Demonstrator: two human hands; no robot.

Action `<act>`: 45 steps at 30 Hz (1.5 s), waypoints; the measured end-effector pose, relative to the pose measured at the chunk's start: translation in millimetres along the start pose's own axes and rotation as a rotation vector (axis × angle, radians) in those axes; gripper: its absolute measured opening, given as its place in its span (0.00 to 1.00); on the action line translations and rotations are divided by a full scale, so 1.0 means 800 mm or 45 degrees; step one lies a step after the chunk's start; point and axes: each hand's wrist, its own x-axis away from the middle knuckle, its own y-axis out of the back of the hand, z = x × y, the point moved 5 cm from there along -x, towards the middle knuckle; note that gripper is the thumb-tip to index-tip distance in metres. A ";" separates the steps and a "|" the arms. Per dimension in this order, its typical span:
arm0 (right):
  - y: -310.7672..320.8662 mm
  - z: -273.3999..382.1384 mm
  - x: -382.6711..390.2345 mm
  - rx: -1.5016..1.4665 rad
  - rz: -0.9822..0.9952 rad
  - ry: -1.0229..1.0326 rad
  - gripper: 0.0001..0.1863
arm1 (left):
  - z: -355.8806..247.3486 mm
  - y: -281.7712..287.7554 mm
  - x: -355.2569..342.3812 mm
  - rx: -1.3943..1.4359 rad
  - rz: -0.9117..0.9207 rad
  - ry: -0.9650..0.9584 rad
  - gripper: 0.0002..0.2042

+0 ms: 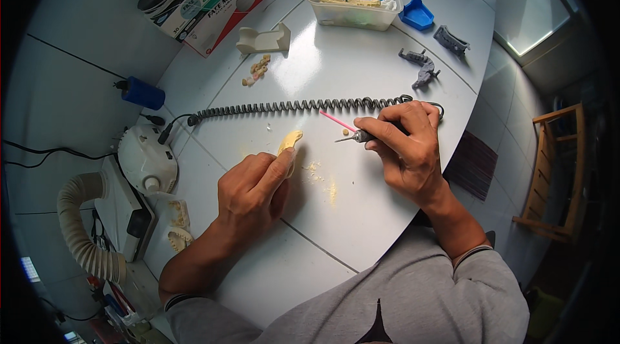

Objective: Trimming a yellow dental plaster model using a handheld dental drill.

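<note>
My left hand [252, 182] grips a small, curved, pale-yellow dental cast piece [292, 140], thumb and fingers closed around its lower part. Over the table to the right, my right hand [408, 147] is wrapped round a dark rotary handpiece [368, 135]. Its thin metal bit points left toward the cast piece, with a gap between them. A pink stick [336, 119] reaches from near my right fingertips; whether I hold it or it lies on the table I cannot tell. Yellow shavings and dust [332, 190] are scattered between my hands.
A black coiled cord [271, 109] crosses beyond my hands from the white control box [147, 160]. Farther back stand a clear tub [352, 18] of cast pieces and a mask box [223, 15]. Grey articulator parts [423, 70] lie right; a ribbed hose [74, 228] curves at left.
</note>
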 end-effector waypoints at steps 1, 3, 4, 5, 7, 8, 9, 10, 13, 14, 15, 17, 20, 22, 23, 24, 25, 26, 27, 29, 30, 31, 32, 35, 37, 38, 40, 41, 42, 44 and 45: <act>0.000 0.000 0.000 0.006 0.002 0.002 0.15 | 0.000 -0.003 0.000 -0.010 0.069 0.022 0.28; -0.001 0.000 0.000 0.014 0.006 0.004 0.15 | 0.001 -0.006 -0.001 -0.018 0.137 0.045 0.27; -0.001 -0.001 0.000 0.011 0.002 0.003 0.15 | 0.002 -0.005 -0.002 -0.006 0.106 0.036 0.26; -0.001 -0.001 0.000 0.008 -0.002 0.003 0.15 | 0.002 -0.003 -0.002 0.006 0.074 0.028 0.26; -0.001 -0.002 0.000 0.004 0.002 0.000 0.15 | 0.000 -0.004 -0.002 -0.015 0.133 0.028 0.25; -0.001 -0.003 0.000 -0.001 0.006 -0.005 0.15 | 0.000 -0.006 -0.002 -0.037 0.193 0.027 0.25; -0.001 -0.003 0.000 -0.001 0.007 -0.003 0.15 | 0.001 -0.006 -0.002 -0.037 0.192 0.028 0.25; -0.001 -0.004 0.001 -0.005 0.003 -0.004 0.15 | 0.002 -0.005 -0.004 0.007 0.130 0.027 0.25; 0.001 -0.002 0.000 -0.012 -0.004 0.013 0.16 | 0.007 -0.005 0.002 0.100 0.130 0.095 0.25; 0.002 -0.001 0.000 -0.017 -0.008 0.026 0.16 | 0.009 -0.008 0.006 0.150 0.197 0.165 0.24; 0.002 -0.001 -0.001 -0.016 -0.006 0.030 0.16 | 0.007 -0.008 0.005 0.150 0.192 0.167 0.24; 0.004 0.003 -0.001 -0.092 -0.020 0.092 0.17 | 0.012 -0.008 0.005 0.737 0.130 0.510 0.20; 0.004 0.005 -0.002 -0.116 -0.028 0.131 0.18 | 0.014 -0.014 0.011 0.945 0.222 0.670 0.17; 0.004 0.005 -0.001 -0.126 -0.017 0.123 0.17 | 0.015 -0.017 0.014 1.007 0.269 0.718 0.17; 0.004 0.004 -0.001 -0.124 -0.014 0.123 0.17 | 0.015 -0.015 0.013 1.022 0.288 0.752 0.17; 0.005 0.004 -0.002 -0.123 -0.019 0.120 0.16 | 0.015 -0.015 0.013 1.037 0.307 0.788 0.17; 0.006 0.004 -0.002 -0.123 -0.023 0.115 0.16 | 0.016 -0.019 0.015 1.041 0.307 0.788 0.17; 0.006 0.004 -0.003 -0.121 -0.020 0.113 0.16 | 0.019 -0.023 0.017 1.083 0.226 0.761 0.17; 0.006 0.003 -0.003 -0.126 -0.017 0.109 0.15 | 0.022 -0.024 0.017 1.122 0.145 0.734 0.18; 0.005 0.003 -0.004 -0.131 -0.011 0.102 0.15 | 0.023 -0.024 0.017 1.125 0.134 0.716 0.18; 0.005 0.003 -0.005 -0.133 -0.015 0.105 0.15 | 0.023 -0.024 0.017 1.127 0.120 0.695 0.17; 0.005 0.003 -0.005 -0.134 -0.020 0.109 0.15 | 0.022 -0.026 0.018 1.129 0.120 0.695 0.17; 0.005 0.002 -0.005 -0.133 -0.018 0.108 0.15 | 0.021 -0.028 0.021 1.179 0.076 0.703 0.17; 0.004 0.001 -0.004 -0.119 -0.013 0.122 0.15 | 0.019 -0.029 0.025 1.197 0.038 0.670 0.17; 0.002 0.001 -0.003 -0.110 0.001 0.124 0.16 | 0.021 -0.031 0.028 1.169 0.044 0.628 0.16; 0.002 0.002 -0.003 -0.108 0.002 0.128 0.16 | 0.022 -0.033 0.029 1.119 0.084 0.598 0.17; 0.000 0.002 -0.003 -0.118 0.036 0.100 0.16 | 0.021 -0.033 0.030 1.065 0.116 0.570 0.17; 0.001 0.004 -0.003 -0.118 0.037 0.106 0.16 | 0.020 -0.032 0.029 1.028 0.122 0.550 0.17; 0.000 0.006 -0.002 -0.074 0.073 0.102 0.15 | 0.018 -0.032 0.028 0.993 0.128 0.530 0.17; -0.003 0.007 -0.001 -0.030 0.110 0.103 0.15 | 0.017 -0.030 0.026 0.969 0.133 0.530 0.17; -0.004 0.008 -0.001 -0.023 0.120 0.101 0.16 | 0.016 -0.030 0.025 0.945 0.141 0.530 0.17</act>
